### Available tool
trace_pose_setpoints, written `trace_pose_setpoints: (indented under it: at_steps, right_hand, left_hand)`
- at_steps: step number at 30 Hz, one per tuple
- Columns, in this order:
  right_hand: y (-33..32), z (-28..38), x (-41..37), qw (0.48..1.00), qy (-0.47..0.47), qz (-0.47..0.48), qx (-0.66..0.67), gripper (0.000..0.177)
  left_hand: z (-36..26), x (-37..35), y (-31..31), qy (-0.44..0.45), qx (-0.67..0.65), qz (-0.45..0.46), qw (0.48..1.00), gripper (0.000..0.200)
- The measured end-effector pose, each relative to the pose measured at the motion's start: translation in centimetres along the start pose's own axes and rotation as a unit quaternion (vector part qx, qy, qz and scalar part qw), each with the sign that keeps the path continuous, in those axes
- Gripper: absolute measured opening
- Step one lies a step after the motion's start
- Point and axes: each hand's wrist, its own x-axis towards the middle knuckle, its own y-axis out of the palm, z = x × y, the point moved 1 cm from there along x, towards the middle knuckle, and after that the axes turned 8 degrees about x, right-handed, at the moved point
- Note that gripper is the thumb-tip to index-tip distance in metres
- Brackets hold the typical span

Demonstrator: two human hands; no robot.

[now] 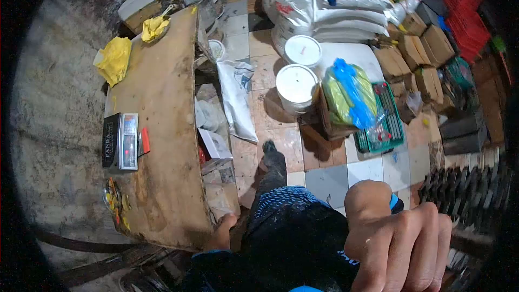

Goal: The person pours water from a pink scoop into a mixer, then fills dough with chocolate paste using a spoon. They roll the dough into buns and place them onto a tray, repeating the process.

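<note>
My right hand [397, 238] is raised close to the camera at the lower right. Its fingers are bent and pressed together, knuckles facing up; the palm side is hidden, so anything in it does not show. Low beside the near corner of the wooden table [162, 130] is my left hand [223, 231], small and partly in shadow. Its fingers are mostly hidden, and I cannot make out whether it touches the table edge. On the tabletop lie a digital scale [128, 141], a black box [111, 140] and crumpled yellow plastic [114, 60].
White lidded buckets [297, 87] stand on the tiled floor ahead, near stacked sacks [348, 21]. A green crate [397, 141] sits beside a carton holding a yellow-green bag [348, 89]. Cardboard boxes [432, 84] and dark stacked metal pieces [465, 189] line the right side.
</note>
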Motion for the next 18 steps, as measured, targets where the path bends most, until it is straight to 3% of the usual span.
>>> trace_pose_setpoints:
  at_steps: [1, 2, 3, 5, 7, 8, 11, 12, 13, 14, 15, 16, 18]
  right_hand:
    - [-1.9, -0.4, 0.8, 0.999, 0.011, -0.045, 0.013, 0.050]
    - [-3.8, -0.9, 1.6, 0.999, 0.016, -0.046, 0.016, 0.050]
    - [-5.8, -1.5, 2.3, 0.999, -0.006, -0.049, 0.001, 0.051]
    - [-10.5, -2.8, 4.4, 0.998, -0.031, -0.057, -0.017, 0.051]
    - [-17.0, -4.2, 7.4, 0.988, -0.108, 0.099, 0.045, 0.040]
    - [-20.0, -5.0, 8.7, 0.988, -0.102, 0.103, 0.047, 0.040]
    - [-29.4, -6.6, 11.2, 0.955, -0.094, -0.096, -0.263, 0.044]
    - [-32.4, -6.9, 9.9, 0.904, -0.023, -0.217, -0.369, 0.046]
    - [-37.1, -7.9, 8.6, 0.888, -0.037, -0.265, -0.374, 0.041]
    - [-41.8, -8.6, 5.8, 0.859, 0.001, -0.348, -0.374, 0.035]
    - [-46.5, -8.8, 2.0, 0.797, 0.081, -0.419, -0.427, 0.031]
    - [-49.8, -8.8, -0.2, 0.682, 0.211, -0.514, -0.476, 0.030]
    - [-58.4, -8.8, -8.1, 0.580, 0.301, -0.496, -0.572, 0.028]
  left_hand:
    - [-0.7, 0.4, 0.1, -0.064, -0.186, 0.065, 0.978, 0.032]
    - [-1.5, 1.3, -0.2, -0.124, -0.362, 0.128, 0.915, 0.039]
    - [-2.8, 2.7, -0.8, -0.109, -0.369, 0.148, 0.911, 0.040]
    - [-6.5, 6.6, -2.7, 0.021, -0.188, 0.112, 0.976, 0.042]
    - [-11.3, 12.0, -5.7, 0.139, -0.029, 0.051, 0.989, 0.044]
    - [-14.0, 14.5, -7.8, 0.181, 0.018, 0.026, 0.983, 0.044]
    - [-24.1, 20.9, -16.4, 0.266, 0.087, -0.053, 0.958, 0.047]
    - [-28.1, 22.2, -19.8, 0.261, 0.092, -0.064, 0.959, 0.048]
    - [-35.5, 20.1, -26.5, 0.102, 0.075, 0.075, 0.989, 0.047]
    - [-35.4, 26.8, -23.8, 0.259, 0.087, -0.105, 0.956, 0.042]
    - [-40.0, 26.5, -27.2, 0.182, -0.023, -0.053, 0.982, 0.046]
    - [-44.1, 26.2, -30.5, 0.224, -0.077, -0.046, 0.970, 0.045]
    - [-48.8, 28.3, -33.6, 0.264, -0.134, -0.043, 0.954, 0.043]
